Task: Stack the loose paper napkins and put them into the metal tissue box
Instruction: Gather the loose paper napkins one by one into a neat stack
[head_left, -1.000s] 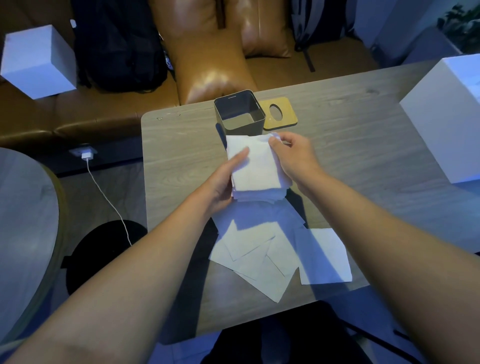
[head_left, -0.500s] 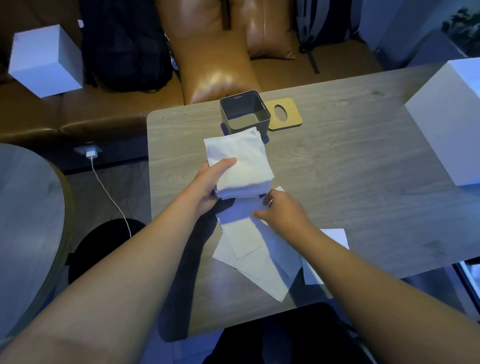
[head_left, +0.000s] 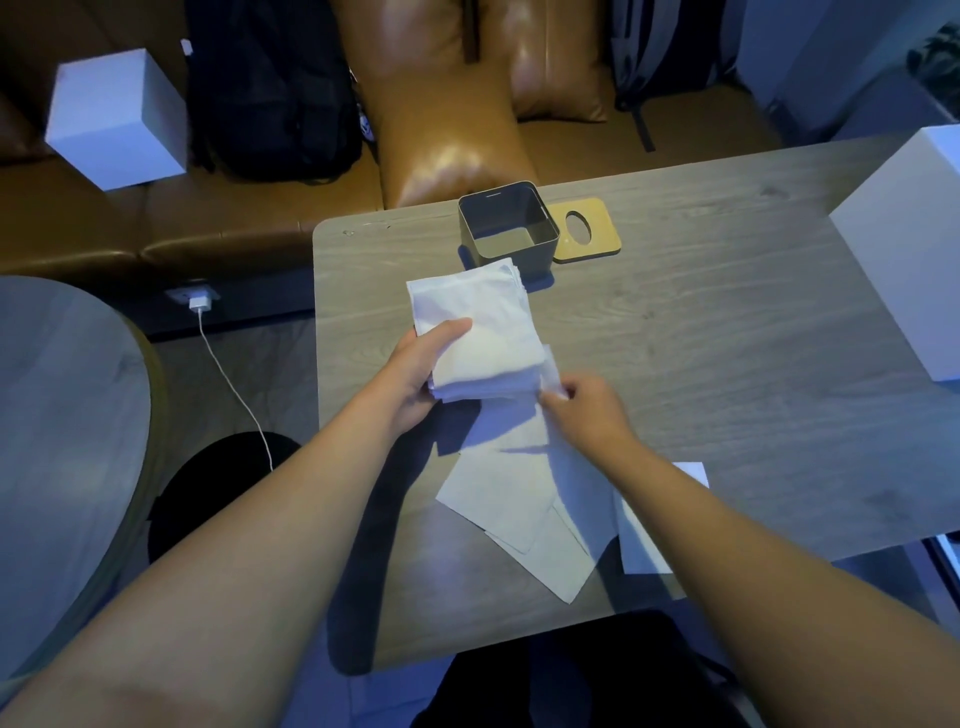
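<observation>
Gripping napkin stack (head_left: 480, 332) — left hand (head_left: 415, 371), right hand (head_left: 584, 410) pinching one

One stack of napkins (head_left: 480, 332) is seen, with about five loose napkins (head_left: 511, 499) lying flat. One metal tissue box (head_left: 506, 228), one wooden lid (head_left: 584, 228) and two white cubes (head_left: 117, 117) are counted.

A single head-worn wide-angle view looks forward and steeply down from above the near edge of the grey wood-grain rectangular table (head_left: 727, 332). Both bare forearms enter from the bottom corners, close to the lens. The far table edge and the brown leather sofa (head_left: 447, 145) fill the upper frame. Wide-angle distortion bends the table edges. No second view is supplied, so no overlap exists.
</observation>
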